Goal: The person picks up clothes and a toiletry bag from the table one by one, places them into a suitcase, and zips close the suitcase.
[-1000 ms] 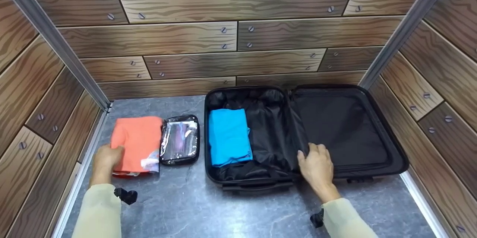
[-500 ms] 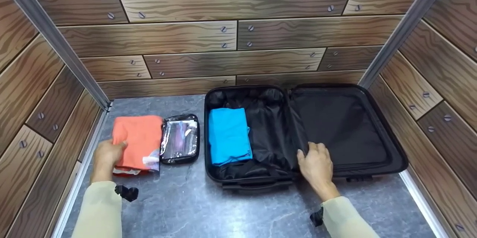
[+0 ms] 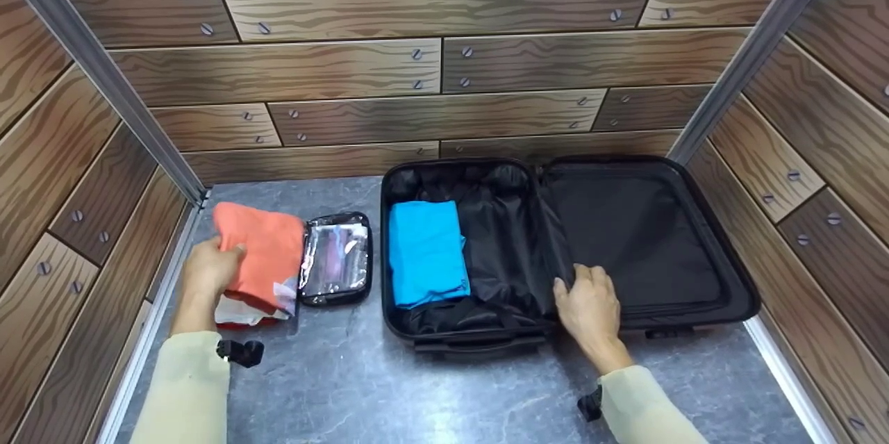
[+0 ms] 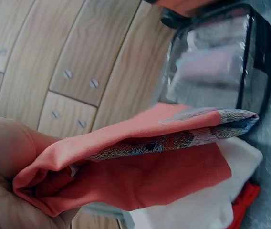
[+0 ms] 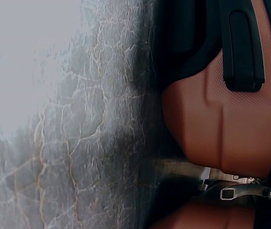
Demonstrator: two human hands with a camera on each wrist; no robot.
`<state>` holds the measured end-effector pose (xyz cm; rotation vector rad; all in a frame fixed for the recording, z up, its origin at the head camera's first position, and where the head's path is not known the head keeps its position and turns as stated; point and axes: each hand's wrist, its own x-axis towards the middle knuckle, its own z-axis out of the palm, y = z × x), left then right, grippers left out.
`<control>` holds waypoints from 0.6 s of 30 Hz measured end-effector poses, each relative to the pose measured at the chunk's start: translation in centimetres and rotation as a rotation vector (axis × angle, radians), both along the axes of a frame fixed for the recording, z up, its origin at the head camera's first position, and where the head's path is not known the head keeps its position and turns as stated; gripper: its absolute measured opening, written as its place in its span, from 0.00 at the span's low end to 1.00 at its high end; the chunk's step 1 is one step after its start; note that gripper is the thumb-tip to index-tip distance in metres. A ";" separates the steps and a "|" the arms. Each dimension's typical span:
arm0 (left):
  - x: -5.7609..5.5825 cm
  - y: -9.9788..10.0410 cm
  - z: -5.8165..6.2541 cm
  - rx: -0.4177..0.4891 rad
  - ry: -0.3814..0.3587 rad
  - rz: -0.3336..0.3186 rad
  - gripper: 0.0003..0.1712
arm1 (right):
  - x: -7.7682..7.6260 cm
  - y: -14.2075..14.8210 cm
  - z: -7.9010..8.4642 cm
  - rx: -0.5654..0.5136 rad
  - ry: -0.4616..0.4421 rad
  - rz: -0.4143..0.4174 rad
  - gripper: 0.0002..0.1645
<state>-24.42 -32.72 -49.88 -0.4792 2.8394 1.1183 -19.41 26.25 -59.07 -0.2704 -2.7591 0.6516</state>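
Note:
My left hand [image 3: 210,265] grips the left edge of a folded orange T-shirt [image 3: 267,246]. In the left wrist view the T-shirt [image 4: 140,176] is pinched at its fold, and a colourful print shows between its layers. White cloth [image 3: 243,310] and a strip of red cloth [image 4: 245,205] lie beneath it. My right hand [image 3: 590,308] rests on the front rim of an open black-lined suitcase [image 3: 500,242], where its two halves meet; its fingertips are partly hidden. A folded blue garment [image 3: 428,253] lies at the left in the suitcase's left half.
A clear-topped black pouch [image 3: 335,260] lies between the T-shirt and the suitcase. The suitcase's brown-red outer shell [image 5: 235,129] shows in the right wrist view. Wood-patterned walls [image 3: 333,69] enclose the grey marbled surface [image 3: 347,388] on three sides.
My left hand has moved away from me and slightly right, drawing the T-shirt's left side up and turning it. More white cloth shows beneath. My right hand has stayed in place.

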 end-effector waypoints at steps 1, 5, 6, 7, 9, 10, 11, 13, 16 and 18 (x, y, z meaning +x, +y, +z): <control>0.0 0.3 0.3 0.003 0.007 -0.003 0.29 | 0.0 0.0 0.0 0.000 0.004 -0.001 0.32; 0.0 1.4 1.3 0.053 0.022 -0.009 0.34 | 0.0 0.0 -0.1 0.005 0.023 0.003 0.32; 0.0 1.7 1.6 0.067 0.026 -0.011 0.35 | 0.0 0.1 -0.1 0.006 0.026 0.005 0.32; 0.0 1.9 1.8 0.076 0.029 -0.014 0.36 | 0.0 0.1 -0.2 0.006 0.028 0.006 0.31; 0.1 2.6 2.3 0.101 0.040 -0.013 0.36 | 0.0 0.1 -0.2 0.006 0.025 0.009 0.31; 0.1 2.9 2.6 0.111 0.047 -0.012 0.35 | 0.0 0.0 -0.2 0.006 0.022 0.011 0.32; 0.2 3.2 2.9 0.116 0.056 -0.013 0.35 | 0.0 0.1 -0.2 0.005 0.019 0.010 0.32; 0.3 3.7 3.3 0.133 0.072 -0.014 0.34 | 0.0 0.0 -0.2 0.003 0.016 0.009 0.32; 0.4 4.7 4.0 0.152 0.096 -0.019 0.33 | 0.0 0.1 -0.1 0.000 0.021 0.001 0.32; 0.5 5.4 4.4 0.166 0.109 -0.024 0.34 | -0.1 0.1 -0.1 -0.003 0.030 -0.007 0.31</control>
